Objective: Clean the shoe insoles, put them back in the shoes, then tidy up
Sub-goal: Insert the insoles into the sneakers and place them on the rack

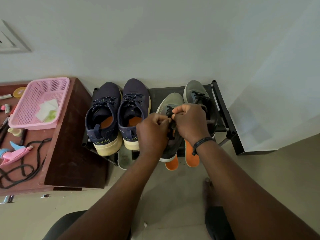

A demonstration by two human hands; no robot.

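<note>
Two navy shoes (103,116) (134,108) stand side by side on the black shoe rack (223,110), each with an orange insole inside. To their right is a pair of grey shoes: the nearer one (170,103) lies under my hands, the other (195,90) sits further back. My left hand (152,130) and my right hand (190,122) both pinch the black laces (170,115) of the nearer grey shoe. Two orange insoles (172,164) (192,155) stick out from under that shoe at the rack's front edge.
A dark wooden cabinet (69,153) stands left of the rack. On it are a pink mesh basket (39,103) holding white wipes, a pink and blue spray bottle (15,153), a black cord (26,163) and small items. My bare foot (208,193) rests on the floor.
</note>
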